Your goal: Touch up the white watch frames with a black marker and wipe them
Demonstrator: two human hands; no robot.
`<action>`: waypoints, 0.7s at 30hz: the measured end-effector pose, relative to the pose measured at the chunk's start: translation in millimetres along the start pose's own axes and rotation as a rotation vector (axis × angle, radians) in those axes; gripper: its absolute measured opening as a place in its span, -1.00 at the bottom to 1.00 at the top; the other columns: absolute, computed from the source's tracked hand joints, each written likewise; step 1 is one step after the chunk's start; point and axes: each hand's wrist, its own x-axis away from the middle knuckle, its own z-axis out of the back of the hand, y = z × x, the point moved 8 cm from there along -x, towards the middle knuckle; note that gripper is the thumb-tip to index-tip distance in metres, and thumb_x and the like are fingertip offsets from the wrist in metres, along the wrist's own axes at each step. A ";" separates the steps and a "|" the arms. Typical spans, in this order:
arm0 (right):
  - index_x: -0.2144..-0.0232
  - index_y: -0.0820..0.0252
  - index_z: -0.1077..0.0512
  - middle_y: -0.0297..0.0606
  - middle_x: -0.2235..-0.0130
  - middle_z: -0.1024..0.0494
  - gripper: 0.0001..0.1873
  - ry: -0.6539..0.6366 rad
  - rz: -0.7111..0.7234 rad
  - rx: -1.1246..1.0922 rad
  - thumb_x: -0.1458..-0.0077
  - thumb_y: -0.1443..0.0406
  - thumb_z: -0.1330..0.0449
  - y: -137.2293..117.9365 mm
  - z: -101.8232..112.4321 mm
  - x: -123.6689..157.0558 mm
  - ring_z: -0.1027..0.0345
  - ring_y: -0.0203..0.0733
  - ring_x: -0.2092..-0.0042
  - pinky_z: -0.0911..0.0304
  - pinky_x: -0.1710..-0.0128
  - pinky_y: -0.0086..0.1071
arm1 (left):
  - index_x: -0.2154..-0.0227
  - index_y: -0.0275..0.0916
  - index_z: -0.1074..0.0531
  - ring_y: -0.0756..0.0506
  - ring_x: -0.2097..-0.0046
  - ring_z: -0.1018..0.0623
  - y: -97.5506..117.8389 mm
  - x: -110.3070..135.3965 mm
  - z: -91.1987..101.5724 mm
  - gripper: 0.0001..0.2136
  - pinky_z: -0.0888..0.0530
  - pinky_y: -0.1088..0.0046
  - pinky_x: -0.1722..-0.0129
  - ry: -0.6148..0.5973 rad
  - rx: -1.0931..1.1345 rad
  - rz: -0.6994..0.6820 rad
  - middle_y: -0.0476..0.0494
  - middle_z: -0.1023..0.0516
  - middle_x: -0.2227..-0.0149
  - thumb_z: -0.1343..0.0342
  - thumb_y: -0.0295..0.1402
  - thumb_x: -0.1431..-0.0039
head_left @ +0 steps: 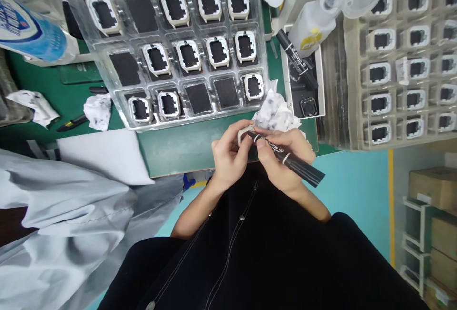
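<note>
Black and thick-barrelled, a marker (302, 167) sits in the right hand (285, 155), thumb and fingers closed round its barrel. Its narrow end points at a small pale ring (240, 135), which the left hand (228, 157) pinches between thumb and fingers, at the near edge of the green table (174, 153). The 2 hands nearly meet there (fingers hide much of the ring, so I cannot tell whether the tip touches it).

Just beyond the right hand lies crumpled tissue (273, 110), white with dark smudges. Farther out, beyond the left hand, a clear plastic tray (203, 118) has 3 rows of 5 pockets: 11 carry white frames (181, 22), while 4 show only a black pad (199, 98).

To the right, another marker (296, 60) lies in an open white box (322, 81), near a small dark squarish piece (309, 106). A bottle (314, 26) with a yellow label is just beside the box, and a stack of trays (352, 86) bears more frames. On the left are a blue-labelled bottle (32, 26), a tissue wad (98, 111), a white sheet (103, 155) and grey-blue cloth (60, 195).
</note>
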 end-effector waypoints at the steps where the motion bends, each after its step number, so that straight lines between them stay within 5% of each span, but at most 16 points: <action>1: 0.19 -0.02 -0.53 -0.38 0.17 -0.86 -0.81 0.000 0.001 0.005 -0.34 0.29 -0.49 0.2 0.1 0.2 -0.87 -0.03 0.08 -0.80 0.15 -0.28 | -0.14 -0.15 -0.68 -0.01 0.25 -0.71 0.0 0.1 -0.1 -0.76 -0.60 0.49 0.29 -0.001 -0.001 0.000 -0.12 -0.81 0.04 -0.26 -0.19 -0.60; 16: 0.19 -0.01 -0.50 -0.36 0.16 -0.85 -0.82 -0.010 -0.010 0.028 -0.36 0.30 -0.45 0.8 -3.5 3.0 -0.86 -0.03 0.04 -0.81 0.09 -0.24 | -0.16 -0.14 -0.66 0.01 0.30 -0.66 -5.7 4.2 -0.9 -0.75 -0.59 0.49 0.32 -0.011 -0.018 0.036 -0.12 -0.81 0.03 -0.24 -0.20 -0.60; 21: 0.08 -0.01 -0.54 -0.30 0.16 -0.84 -0.75 -0.026 0.163 0.069 -0.29 0.39 -0.44 -4.3 -10.6 8.0 -0.86 0.02 0.00 -0.83 -0.01 -0.15 | -0.17 -0.14 -0.66 0.02 0.33 -0.62 -11.3 5.4 0.7 -0.75 -0.57 0.50 0.34 -0.024 0.004 0.109 -0.10 -0.80 0.04 -0.28 -0.20 -0.56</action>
